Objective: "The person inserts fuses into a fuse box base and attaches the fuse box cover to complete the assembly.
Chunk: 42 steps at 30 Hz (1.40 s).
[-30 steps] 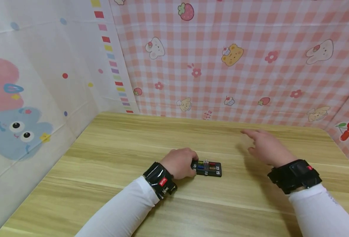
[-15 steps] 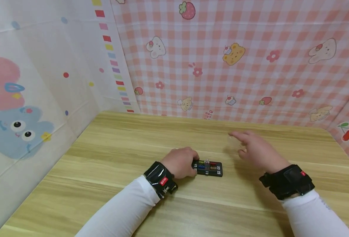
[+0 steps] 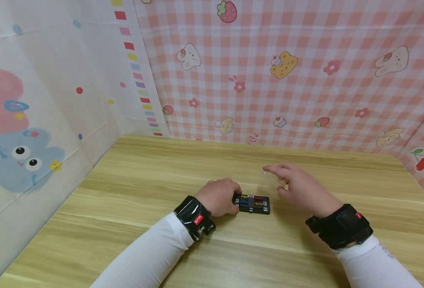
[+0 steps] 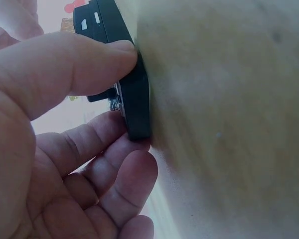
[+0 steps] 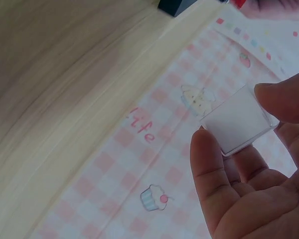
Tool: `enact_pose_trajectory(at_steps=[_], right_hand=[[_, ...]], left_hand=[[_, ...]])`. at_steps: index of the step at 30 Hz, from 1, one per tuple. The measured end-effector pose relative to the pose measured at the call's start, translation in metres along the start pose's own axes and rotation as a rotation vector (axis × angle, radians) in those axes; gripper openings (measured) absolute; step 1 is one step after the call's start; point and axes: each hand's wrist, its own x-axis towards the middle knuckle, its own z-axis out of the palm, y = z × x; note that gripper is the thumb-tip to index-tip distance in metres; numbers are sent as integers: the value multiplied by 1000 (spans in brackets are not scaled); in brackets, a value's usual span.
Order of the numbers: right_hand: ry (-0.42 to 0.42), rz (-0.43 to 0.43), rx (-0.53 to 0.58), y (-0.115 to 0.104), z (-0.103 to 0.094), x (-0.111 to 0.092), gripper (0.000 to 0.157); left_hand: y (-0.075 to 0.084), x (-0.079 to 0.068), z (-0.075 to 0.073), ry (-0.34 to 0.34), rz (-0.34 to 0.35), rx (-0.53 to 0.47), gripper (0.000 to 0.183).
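Observation:
A small black fuse block [image 3: 251, 209] with coloured blade fuses and metal screw terminals lies flat on the wooden table. My left hand [image 3: 217, 199] grips its left end; in the left wrist view the thumb [image 4: 97, 62] lies on one side of the black base [image 4: 138, 112] and fingertips meet the other side. Behind and to the right of the block, my right hand [image 3: 303, 190] is raised above the table. Between its thumb and fingers it pinches a clear plastic cover [image 5: 239, 122], plain in the right wrist view but barely visible from the head.
The wooden table [image 3: 154, 172] meets a pink checked cloth [image 3: 305, 100] along its back edge. A white cloth [image 3: 93, 72] with cartoon prints hangs at the left. Both wrists wear black straps with cameras.
My right hand has moved left and slightly down with the clear cover, closer to the fuse block. The left hand and the block have stayed in place.

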Motion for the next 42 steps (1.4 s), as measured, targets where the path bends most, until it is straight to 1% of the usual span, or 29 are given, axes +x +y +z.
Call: enact_pose_trajectory(at_steps=[4, 11, 15, 23, 32, 42], right_hand=[[7, -33, 3, -6, 4, -1, 61], [13, -66, 33, -13, 9, -2, 63], [11, -97, 32, -17, 10, -2, 63], [-8, -132, 11, -20, 13, -2, 59], [-25, -140, -6, -25, 16, -2, 54], [-22, -175, -8, -29, 20, -1, 50]], left_hand=[[1, 0, -1, -3, 1, 0, 49], [1, -1, -3, -7, 9, 6, 49], [1, -1, -4, -13, 10, 6, 50], [0, -1, -5, -10, 21, -6, 50], [0, -1, -4, -6, 22, -15, 50], [-2, -1, -2, -3, 28, -21, 48]])
